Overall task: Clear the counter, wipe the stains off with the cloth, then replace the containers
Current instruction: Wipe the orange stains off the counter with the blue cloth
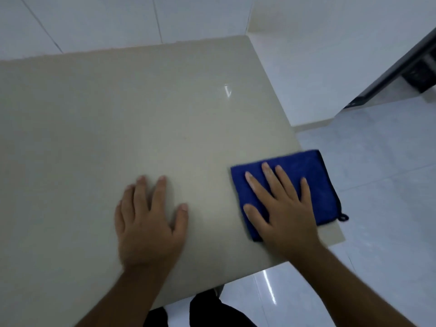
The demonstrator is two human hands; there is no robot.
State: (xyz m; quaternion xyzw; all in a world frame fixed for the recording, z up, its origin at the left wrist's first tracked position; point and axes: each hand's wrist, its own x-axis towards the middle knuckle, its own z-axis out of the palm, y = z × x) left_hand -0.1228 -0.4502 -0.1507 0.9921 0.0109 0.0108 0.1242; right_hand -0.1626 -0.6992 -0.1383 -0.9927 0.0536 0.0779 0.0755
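A folded blue cloth [309, 171] lies flat near the right edge of the beige counter [118, 119], its right side slightly over the edge. My right hand [280, 208] presses down on the cloth, palm flat and fingers spread. My left hand [146, 220] rests flat on the bare counter, a little to the left of the cloth, fingers apart and holding nothing. No containers are in view, and I can make out no stains on the counter surface.
White tiled walls [106, 20] stand behind the counter. The counter's right edge and near corner drop to a glossy white floor [382, 185]. A dark frame or door edge [401, 67] shows at the upper right. My dark-clothed legs [212, 312] are just below the counter's front edge.
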